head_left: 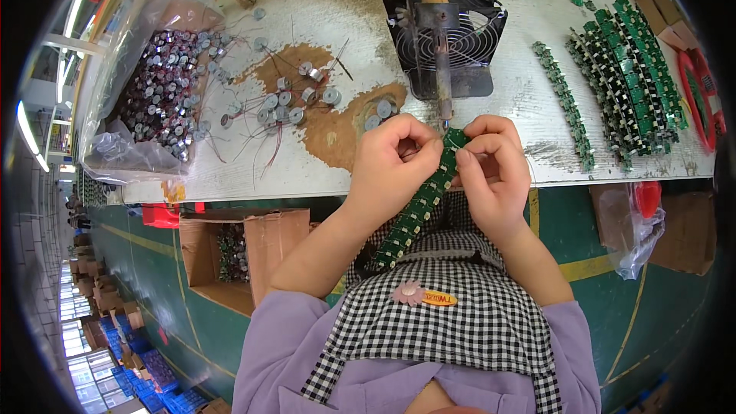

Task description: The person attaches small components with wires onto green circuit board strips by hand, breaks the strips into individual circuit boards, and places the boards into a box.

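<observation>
Pinching green circuit strip (418, 207), both hands' grip

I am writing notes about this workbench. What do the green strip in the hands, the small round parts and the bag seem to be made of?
Green strip: looks like a rigid circuit board, with glossy green coating and pale pads.
Small round parts: probably metal cans, with a silvery shine and thin wire legs.
Bag: clear thin plastic, crinkled and reflecting light.

Left hand (392, 159) and right hand (492, 161) raised together, fingers curled in pinch, forearms converging from below
</observation>
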Action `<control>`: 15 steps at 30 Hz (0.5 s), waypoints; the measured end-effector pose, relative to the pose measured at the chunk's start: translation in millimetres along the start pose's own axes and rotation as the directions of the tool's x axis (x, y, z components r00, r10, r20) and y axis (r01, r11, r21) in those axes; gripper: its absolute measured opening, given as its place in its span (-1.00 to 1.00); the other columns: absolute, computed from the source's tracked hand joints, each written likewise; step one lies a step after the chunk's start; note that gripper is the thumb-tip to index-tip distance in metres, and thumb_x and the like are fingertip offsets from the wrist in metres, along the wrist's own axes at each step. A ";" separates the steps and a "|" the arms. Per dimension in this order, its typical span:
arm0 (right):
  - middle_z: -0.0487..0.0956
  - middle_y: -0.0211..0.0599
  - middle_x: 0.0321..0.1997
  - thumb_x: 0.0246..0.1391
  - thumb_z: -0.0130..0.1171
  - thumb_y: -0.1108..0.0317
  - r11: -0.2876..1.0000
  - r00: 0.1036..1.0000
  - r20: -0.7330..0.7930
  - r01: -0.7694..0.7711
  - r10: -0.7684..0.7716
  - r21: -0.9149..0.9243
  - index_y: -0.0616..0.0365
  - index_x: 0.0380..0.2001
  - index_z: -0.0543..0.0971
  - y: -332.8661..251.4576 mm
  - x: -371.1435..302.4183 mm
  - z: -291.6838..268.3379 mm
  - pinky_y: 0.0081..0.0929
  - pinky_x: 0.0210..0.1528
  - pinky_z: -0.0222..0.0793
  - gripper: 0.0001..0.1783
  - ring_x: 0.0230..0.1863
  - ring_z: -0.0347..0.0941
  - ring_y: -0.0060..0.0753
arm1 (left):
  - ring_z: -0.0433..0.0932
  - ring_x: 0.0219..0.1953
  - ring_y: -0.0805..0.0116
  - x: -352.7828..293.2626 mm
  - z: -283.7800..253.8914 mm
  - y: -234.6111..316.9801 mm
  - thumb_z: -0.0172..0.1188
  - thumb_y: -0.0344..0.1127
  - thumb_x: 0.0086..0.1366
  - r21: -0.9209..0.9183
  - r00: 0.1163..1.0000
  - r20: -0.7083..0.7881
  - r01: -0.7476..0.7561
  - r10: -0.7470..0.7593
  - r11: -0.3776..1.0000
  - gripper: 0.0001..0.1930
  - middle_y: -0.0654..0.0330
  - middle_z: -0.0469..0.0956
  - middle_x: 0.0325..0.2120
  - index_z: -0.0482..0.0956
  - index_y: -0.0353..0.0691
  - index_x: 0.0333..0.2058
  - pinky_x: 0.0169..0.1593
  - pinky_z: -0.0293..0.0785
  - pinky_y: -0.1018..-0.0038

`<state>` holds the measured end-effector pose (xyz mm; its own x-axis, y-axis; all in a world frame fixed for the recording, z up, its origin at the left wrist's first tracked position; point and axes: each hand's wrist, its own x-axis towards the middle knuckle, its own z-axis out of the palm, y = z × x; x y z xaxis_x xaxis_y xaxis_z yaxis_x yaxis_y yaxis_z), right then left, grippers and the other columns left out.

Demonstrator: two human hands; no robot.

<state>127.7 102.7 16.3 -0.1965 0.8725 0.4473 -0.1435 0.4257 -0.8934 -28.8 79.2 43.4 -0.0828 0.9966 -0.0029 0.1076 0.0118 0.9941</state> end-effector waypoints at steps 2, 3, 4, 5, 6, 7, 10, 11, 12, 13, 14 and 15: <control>0.38 -0.13 -0.14 0.01 0.09 0.67 1.000 1.000 0.015 0.002 -0.002 -0.031 0.33 -0.40 0.41 3.0 5.0 -1.2 -0.72 -0.49 0.47 -0.91 -0.40 0.44 -0.62 | 0.45 -0.41 0.66 4.4 2.2 -0.4 0.18 -0.50 0.17 0.025 1.000 -0.020 0.014 -0.014 1.000 -0.94 0.28 0.54 -0.43 0.49 -0.34 -0.42 -0.33 0.39 0.68; 0.38 -0.14 -0.14 0.00 0.11 0.67 0.999 1.000 0.014 0.005 -0.005 -0.036 0.32 -0.40 0.42 -0.8 8.0 -0.8 -0.71 -0.49 0.47 -0.90 -0.40 0.44 -0.61 | 0.45 -0.41 0.66 5.5 3.3 1.8 0.18 -0.50 0.17 0.022 1.000 -0.018 0.009 -0.008 1.000 -0.94 0.28 0.54 -0.43 0.49 -0.34 -0.42 -0.33 0.39 0.68; 0.38 -0.14 -0.15 -0.01 0.12 0.67 0.999 1.000 0.012 0.007 -0.007 -0.042 0.31 -0.41 0.42 -5.6 11.1 -0.4 -0.71 -0.49 0.47 -0.89 -0.41 0.43 -0.61 | 0.39 -0.49 0.70 7.2 4.5 4.6 0.20 -0.50 0.14 -0.013 0.998 -0.057 -0.029 0.028 0.999 -0.93 0.34 0.50 -0.51 0.49 -0.34 -0.46 -0.42 0.32 0.70; 0.38 -0.15 -0.15 -0.02 0.12 0.66 1.000 1.000 0.004 -0.020 0.020 -0.016 0.30 -0.41 0.43 -13.2 14.7 1.2 -0.70 -0.49 0.47 -0.90 -0.40 0.43 -0.59 | 0.33 -0.57 0.74 7.5 5.5 8.3 0.21 -0.50 0.12 -0.048 0.993 -0.096 -0.068 0.063 0.997 -0.92 0.39 0.46 -0.59 0.48 -0.33 -0.49 -0.52 0.25 0.71; 0.38 -0.15 -0.15 -0.02 0.12 0.66 1.000 1.000 0.005 -0.023 0.023 -0.012 0.30 -0.41 0.43 -14.4 17.0 0.8 -0.70 -0.49 0.47 -0.90 -0.40 0.43 -0.59 | 0.32 -0.58 0.75 8.0 6.4 12.9 0.21 -0.50 0.11 -0.075 0.992 -0.112 -0.060 0.052 0.995 -0.92 0.40 0.46 -0.60 0.48 -0.33 -0.49 -0.52 0.24 0.72; 0.38 -0.15 -0.15 -0.02 0.12 0.66 0.999 1.000 0.019 -0.023 0.024 -0.025 0.30 -0.42 0.43 -15.3 19.0 0.5 -0.70 -0.48 0.47 -0.90 -0.39 0.43 -0.59 | 0.32 -0.58 0.75 7.9 5.8 11.4 0.21 -0.50 0.11 -0.073 0.992 -0.114 -0.058 0.050 0.996 -0.92 0.40 0.46 -0.60 0.48 -0.33 -0.49 -0.52 0.24 0.72; 0.38 -0.16 -0.16 -0.03 0.12 0.67 0.999 0.999 0.026 -0.023 0.024 -0.036 0.31 -0.44 0.44 -9.3 14.3 -0.1 -0.71 -0.49 0.46 -0.91 -0.38 0.43 -0.58 | 0.32 -0.58 0.75 6.1 6.0 4.1 0.21 -0.51 0.12 -0.004 0.991 -0.112 -0.075 0.074 0.997 -0.93 0.41 0.46 -0.60 0.49 -0.32 -0.49 -0.52 0.23 0.73; 0.38 -0.16 -0.17 -0.03 0.12 0.67 0.999 0.999 0.027 -0.032 0.033 -0.035 0.31 -0.43 0.43 -5.9 11.7 -0.7 -0.72 -0.49 0.46 -0.90 -0.38 0.44 -0.58 | 0.31 -0.58 0.75 4.6 7.2 3.4 0.20 -0.51 0.12 -0.015 0.993 -0.106 -0.060 0.058 0.998 -0.93 0.41 0.46 -0.60 0.48 -0.32 -0.49 -0.52 0.23 0.73; 0.38 -0.16 -0.17 -0.03 0.12 0.67 0.999 0.999 0.026 -0.033 0.034 -0.036 0.31 -0.43 0.43 -4.4 8.4 -0.2 -0.72 -0.49 0.46 -0.90 -0.38 0.44 -0.58 | 0.31 -0.58 0.75 1.7 7.3 2.6 0.20 -0.51 0.12 -0.025 0.994 -0.102 -0.041 0.038 0.999 -0.93 0.41 0.45 -0.60 0.48 -0.32 -0.49 -0.52 0.23 0.73; 0.38 -0.16 -0.17 -0.02 0.12 0.67 0.998 0.998 0.016 -0.063 0.064 -0.018 0.31 -0.43 0.42 -3.6 5.9 0.2 -0.71 -0.49 0.47 -0.90 -0.38 0.44 -0.58 | 0.31 -0.57 0.75 0.5 6.7 2.4 0.19 -0.52 0.12 -0.003 0.995 -0.085 -0.042 0.042 0.999 -0.94 0.40 0.46 -0.59 0.48 -0.32 -0.48 -0.52 0.23 0.73; 0.38 -0.17 -0.16 -0.01 0.11 0.67 0.996 0.996 0.006 -0.093 0.093 0.000 0.32 -0.42 0.42 -3.1 3.6 0.4 -0.71 -0.48 0.47 -0.90 -0.39 0.44 -0.58 | 0.31 -0.57 0.75 -1.5 5.7 2.4 0.19 -0.52 0.12 -0.003 0.996 -0.085 -0.042 0.042 0.999 -0.94 0.40 0.46 -0.59 0.48 -0.32 -0.48 -0.52 0.23 0.73; 0.38 -0.17 -0.16 -0.01 0.11 0.67 0.996 0.996 0.007 -0.088 0.088 0.000 0.32 -0.42 0.42 -2.7 2.4 1.1 -0.71 -0.48 0.47 -0.90 -0.39 0.44 -0.58 | 0.37 -0.51 0.72 -3.2 4.0 2.9 0.18 -0.53 0.14 0.008 0.998 -0.055 -0.013 0.013 1.000 -0.95 0.35 0.49 -0.52 0.48 -0.33 -0.46 -0.45 0.29 0.73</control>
<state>126.5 103.4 19.8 -0.2148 0.9049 0.3673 -0.1258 0.3473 -0.9293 -24.3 76.4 45.8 -0.1361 0.9906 0.0164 0.1161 -0.0005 0.9932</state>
